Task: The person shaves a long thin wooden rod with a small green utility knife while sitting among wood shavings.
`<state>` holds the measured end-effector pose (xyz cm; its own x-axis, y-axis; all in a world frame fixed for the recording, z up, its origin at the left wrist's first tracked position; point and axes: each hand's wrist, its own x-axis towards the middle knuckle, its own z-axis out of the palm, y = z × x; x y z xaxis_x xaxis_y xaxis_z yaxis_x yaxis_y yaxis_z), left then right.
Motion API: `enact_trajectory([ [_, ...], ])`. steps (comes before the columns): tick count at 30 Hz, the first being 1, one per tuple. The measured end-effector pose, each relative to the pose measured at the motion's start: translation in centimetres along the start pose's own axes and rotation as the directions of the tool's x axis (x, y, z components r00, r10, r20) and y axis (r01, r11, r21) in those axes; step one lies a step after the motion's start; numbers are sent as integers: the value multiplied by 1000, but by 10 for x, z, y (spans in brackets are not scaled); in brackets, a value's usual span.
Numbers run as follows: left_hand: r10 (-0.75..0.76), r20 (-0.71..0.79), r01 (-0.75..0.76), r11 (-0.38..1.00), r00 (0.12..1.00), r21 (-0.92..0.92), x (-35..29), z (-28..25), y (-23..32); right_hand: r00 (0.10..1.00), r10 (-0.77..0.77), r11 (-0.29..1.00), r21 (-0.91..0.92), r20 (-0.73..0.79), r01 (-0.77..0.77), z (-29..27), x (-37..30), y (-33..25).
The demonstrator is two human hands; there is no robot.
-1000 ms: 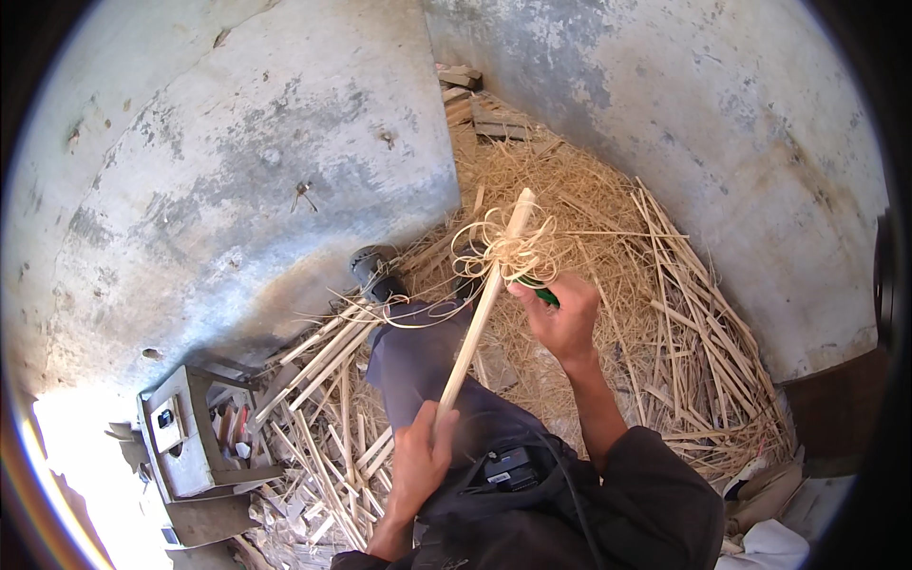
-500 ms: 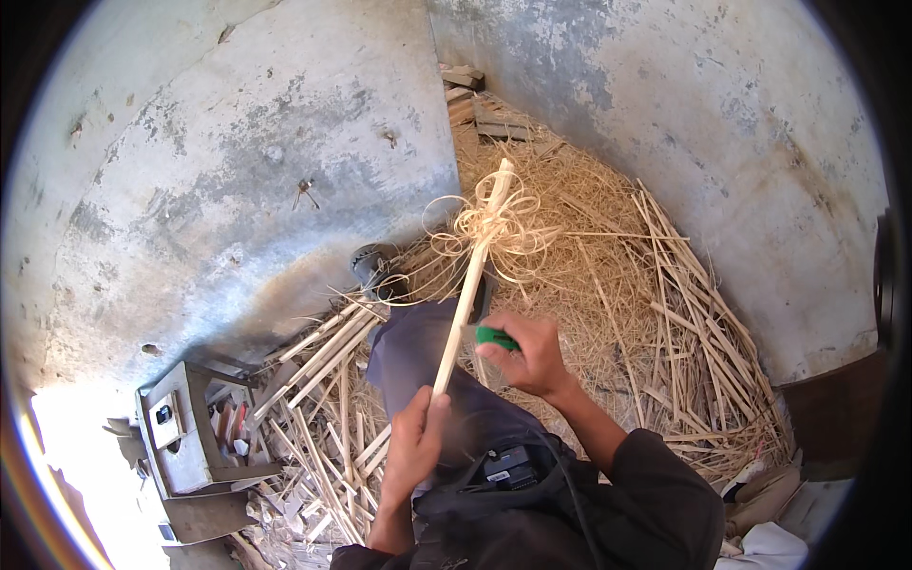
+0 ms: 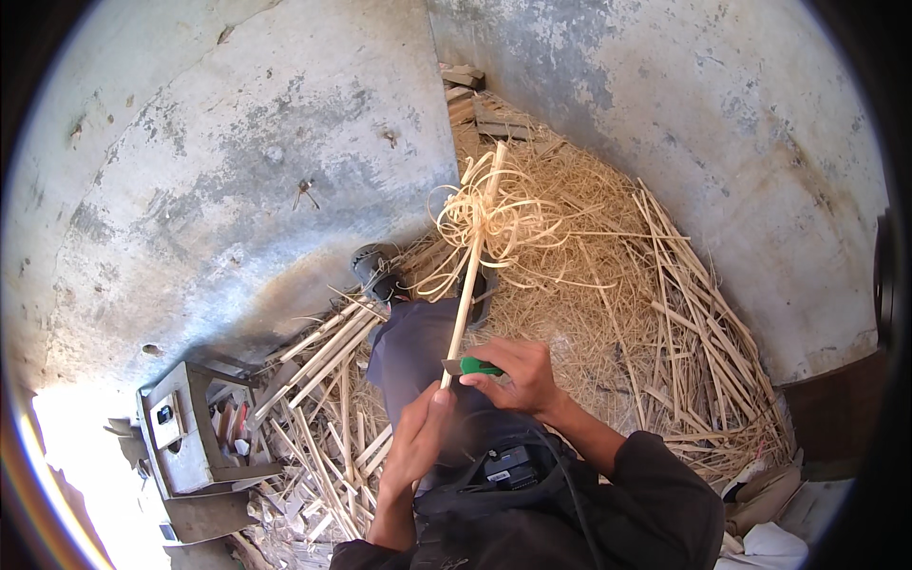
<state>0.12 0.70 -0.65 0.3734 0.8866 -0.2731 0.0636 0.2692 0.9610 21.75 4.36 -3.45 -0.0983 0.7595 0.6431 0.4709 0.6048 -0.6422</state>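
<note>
My left hand (image 3: 418, 432) is closed round the lower end of a pale wooden stick (image 3: 465, 296) that slants up and away over my lap. Thin curled shavings (image 3: 494, 217) cling in a bushy ring near its far end. In my right hand (image 3: 522, 377) is a knife (image 3: 480, 367) with a green handle. Its short blade lies against the stick just above my left thumb. The fingers of my right hand wrap the handle and hide part of it.
Fine shavings (image 3: 579, 275) cover the floor ahead. Bundles of split sticks lie along the right wall (image 3: 708, 332) and at the left (image 3: 328, 342). A worn wooden box frame (image 3: 204, 442) with odds and ends stands at left. My shoe (image 3: 373, 269) is near the left wall.
The knife in my right hand has come down and left along the stick toward my left hand. The stick's far end has shifted slightly up and left, and its curls have moved.
</note>
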Motion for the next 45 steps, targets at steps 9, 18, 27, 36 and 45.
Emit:
enact_trajectory([
  [9,82,7,-83,995,997,58,1,5,4,999,-20,995,-101,-36,16,-5,5,-5],
  [18,91,-31,-85,983,995,163,0,7,4,1000,10,989,-144,-13,-12,-9,7,-7],
  [27,123,-59,-98,943,991,319,-1,9,9,1000,2,984,-176,-28,-7,-11,11,-3],
  [36,73,-17,-63,942,997,331,-12,14,-3,962,140,982,-94,-235,-166,-29,36,25],
  [45,89,9,-86,933,996,350,-16,11,-15,953,127,968,-177,-274,-179,-35,44,41],
])
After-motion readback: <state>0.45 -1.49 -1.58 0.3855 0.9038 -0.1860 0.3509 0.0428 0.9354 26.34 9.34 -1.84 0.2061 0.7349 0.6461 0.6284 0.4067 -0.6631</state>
